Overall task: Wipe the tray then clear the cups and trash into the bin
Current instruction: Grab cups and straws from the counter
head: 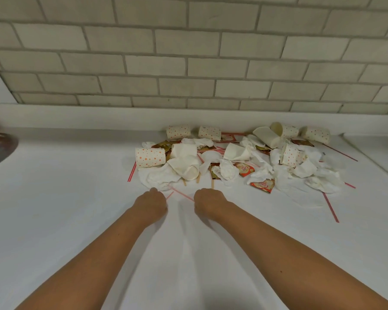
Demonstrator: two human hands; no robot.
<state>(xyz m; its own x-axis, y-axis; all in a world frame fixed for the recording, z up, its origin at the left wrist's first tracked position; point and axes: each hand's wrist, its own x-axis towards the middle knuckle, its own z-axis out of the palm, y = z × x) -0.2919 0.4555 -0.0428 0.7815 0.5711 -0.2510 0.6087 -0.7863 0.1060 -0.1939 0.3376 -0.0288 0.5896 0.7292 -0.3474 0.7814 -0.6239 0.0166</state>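
Head view: clearing step, left hand point(151, 203) and right hand point(208, 202) curled at pile's point(227, 171) 6 o'clock on tabletop point(54, 198), grip cannot tell; next needs gathering cups point(150, 157), bin unseen.

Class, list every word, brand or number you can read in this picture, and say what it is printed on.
No text can be read for certain.
Red sachet: white lettering, upside down, too blurred to read.
Orange sachet: logo too blurred.
Dotted cups: dots only, no text.
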